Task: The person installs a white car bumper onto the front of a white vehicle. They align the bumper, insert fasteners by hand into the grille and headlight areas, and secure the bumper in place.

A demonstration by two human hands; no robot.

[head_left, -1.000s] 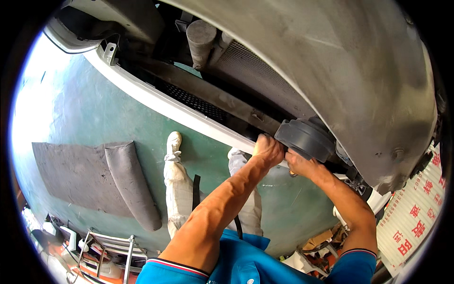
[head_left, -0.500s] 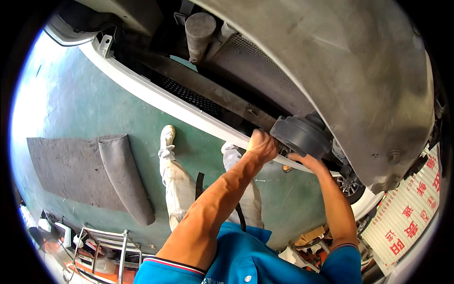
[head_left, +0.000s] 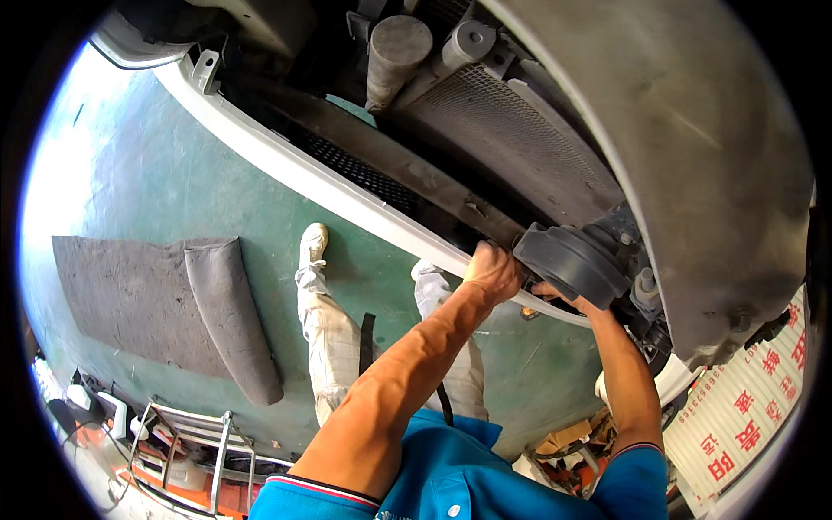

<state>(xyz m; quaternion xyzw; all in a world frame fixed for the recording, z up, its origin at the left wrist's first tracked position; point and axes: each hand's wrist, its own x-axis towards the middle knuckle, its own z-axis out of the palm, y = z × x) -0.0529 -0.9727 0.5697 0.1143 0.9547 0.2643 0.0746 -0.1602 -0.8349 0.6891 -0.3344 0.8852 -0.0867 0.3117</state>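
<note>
Both my hands are at the inside of a white car bumper (head_left: 338, 196), below a dark, round plastic part (head_left: 572, 263). My left hand (head_left: 494, 271) is closed beside the left edge of this part, its fingertips hidden behind the bumper rim. Just right of it, my right hand (head_left: 568, 296) reaches in under the round part. Its visible fingers are bent toward a small dark piece near my left hand, and the round part covers the rest. What either hand grips is too hidden to make out.
A grey hood-like panel (head_left: 693, 147) overhangs on the right. Behind the bumper lie a crossbar (head_left: 407, 169) and a mesh-faced radiator (head_left: 511, 130). A grey mat (head_left: 139, 299) lies on the green floor. A metal step frame (head_left: 204, 433) stands lower left, with cardboard (head_left: 563, 433) at lower right.
The view has shifted slightly, showing more of the engine bay and the parts right of the round part. Both hands stay at the same spot on the bumper.
</note>
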